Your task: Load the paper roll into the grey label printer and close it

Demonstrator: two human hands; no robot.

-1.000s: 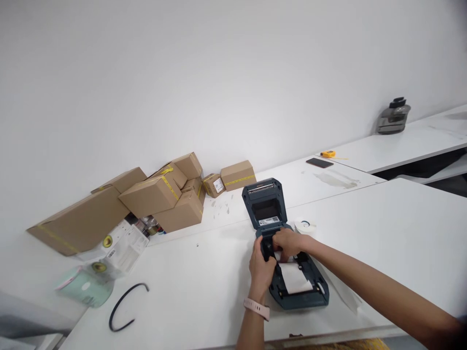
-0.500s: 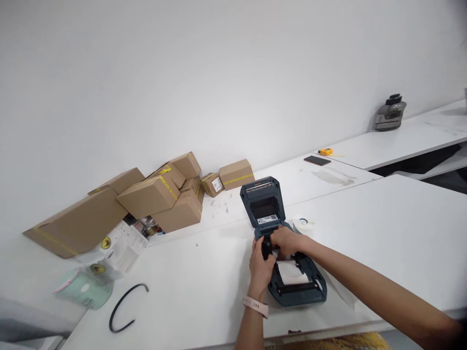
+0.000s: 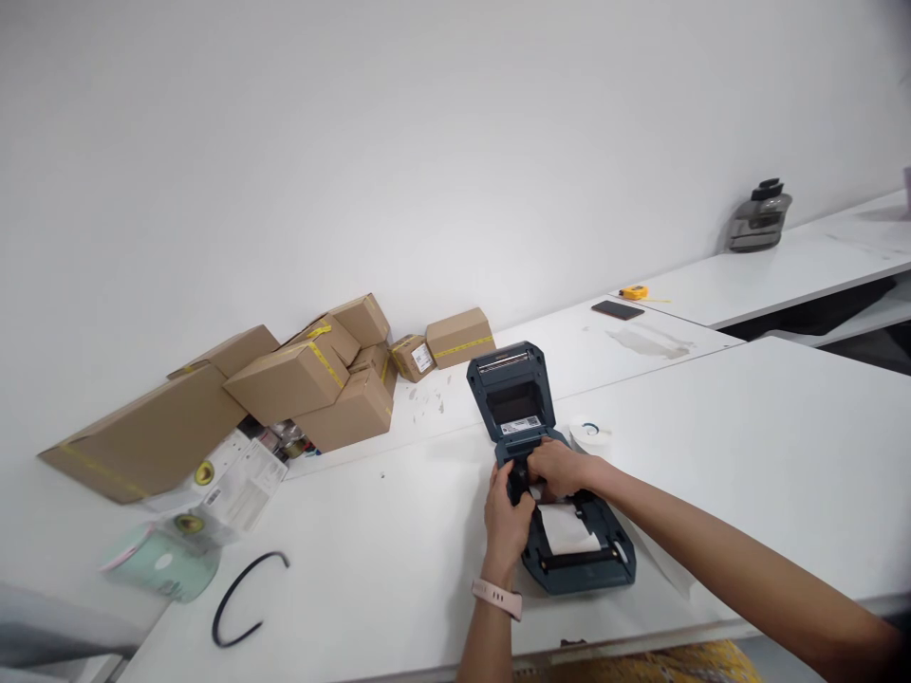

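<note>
A dark blue label printer (image 3: pixel 580 577) stands on the white table with its lid (image 3: pixel 509 375) raised. My left hand (image 3: pixel 507 522), with a pink band on the wrist, is closed on the printer's left side, its thumb and forefinger bent over the inside. Reaching in from the right, my right hand (image 3: pixel 557 467) has its fingers curled down into the paper bay; what the fingertips touch is hidden. A white paper strip (image 3: pixel 569 528) lies over the front of the bay, just below my right hand. Behind my right wrist a white label roll (image 3: pixel 590 433) rests on the table.
Several cardboard boxes (image 3: pixel 288 384) are piled against the wall at left. In front are a clear printed pouch (image 3: pixel 228 489), a mint-green container (image 3: pixel 163 564) and a black curved band (image 3: pixel 234 602). Back right are a phone (image 3: pixel 617 310), a yellow tape measure (image 3: pixel 633 292) and a grey bottle (image 3: pixel 760 218).
The view has shifted very slightly. Both hands stay in nearly the same place at the printer, and its lid remains raised.
</note>
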